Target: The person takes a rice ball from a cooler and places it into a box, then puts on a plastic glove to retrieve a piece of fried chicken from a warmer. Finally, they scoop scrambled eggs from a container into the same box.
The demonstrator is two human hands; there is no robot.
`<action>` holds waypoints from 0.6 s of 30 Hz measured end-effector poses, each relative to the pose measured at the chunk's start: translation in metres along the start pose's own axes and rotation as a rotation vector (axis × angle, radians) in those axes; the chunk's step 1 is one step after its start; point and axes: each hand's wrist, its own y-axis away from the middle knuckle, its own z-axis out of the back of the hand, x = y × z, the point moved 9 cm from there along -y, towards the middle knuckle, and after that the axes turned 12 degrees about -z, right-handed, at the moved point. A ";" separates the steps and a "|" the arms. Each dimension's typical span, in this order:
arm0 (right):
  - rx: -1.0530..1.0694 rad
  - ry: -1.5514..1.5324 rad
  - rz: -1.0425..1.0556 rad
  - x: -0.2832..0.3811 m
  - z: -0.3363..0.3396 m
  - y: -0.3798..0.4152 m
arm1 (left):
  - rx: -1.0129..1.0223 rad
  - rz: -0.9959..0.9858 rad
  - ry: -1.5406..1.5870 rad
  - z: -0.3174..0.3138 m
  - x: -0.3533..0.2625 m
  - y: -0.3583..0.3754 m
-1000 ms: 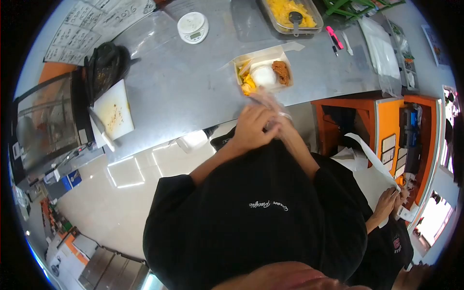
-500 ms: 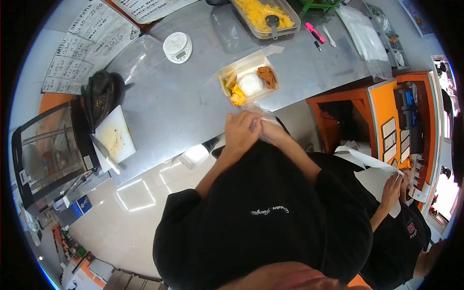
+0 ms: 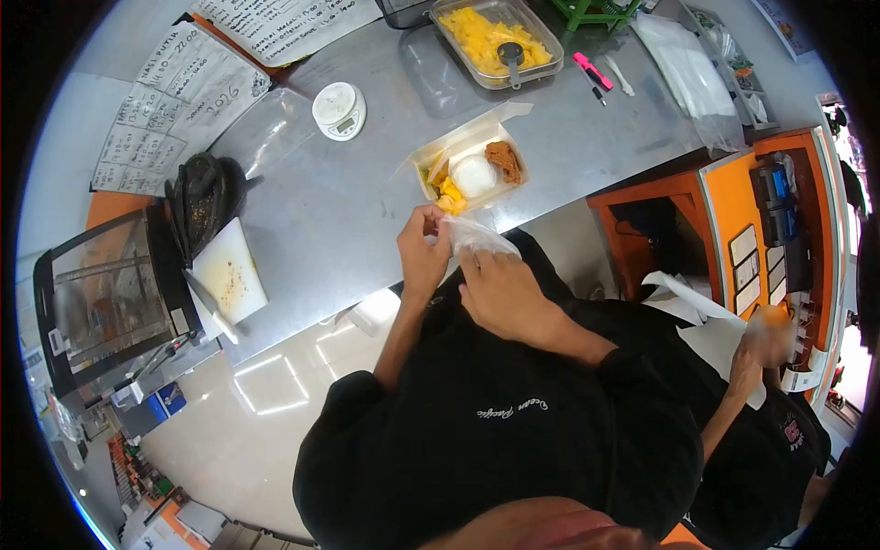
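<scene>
Thin clear plastic, apparently a disposable glove [image 3: 478, 236], stretches between my two hands just in front of the table's edge. My left hand [image 3: 423, 255] pinches one end of it, with thumb and fingers drawn together. The fingers of my right hand [image 3: 509, 291] are curled onto its other end, and their tips are partly hidden by the plastic. Just beyond my hands an open paper food box [image 3: 502, 195] stands on the table. In it are a mound of white rice [image 3: 475, 176], a brown fried piece [image 3: 503, 159] and yellow pieces [image 3: 450, 197].
On the steel table [image 3: 312, 202] are a white scale [image 3: 339, 112], a tray of yellow food [image 3: 495, 37] with a black scoop, a pink marker [image 3: 594, 71] and plastic bags [image 3: 683, 69]. A knife [image 3: 211, 307] lies on a cutting board [image 3: 236, 275]. A co-worker [image 3: 742, 440] holds paper at right.
My hands, clasped together over the plastic before, have come apart. My left hand has shifted left and my right hand lower, with the plastic drawn out between them.
</scene>
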 end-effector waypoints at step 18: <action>-0.205 -0.130 -0.091 -0.068 0.073 -0.031 | 0.055 -0.002 0.070 -0.040 -0.031 -0.021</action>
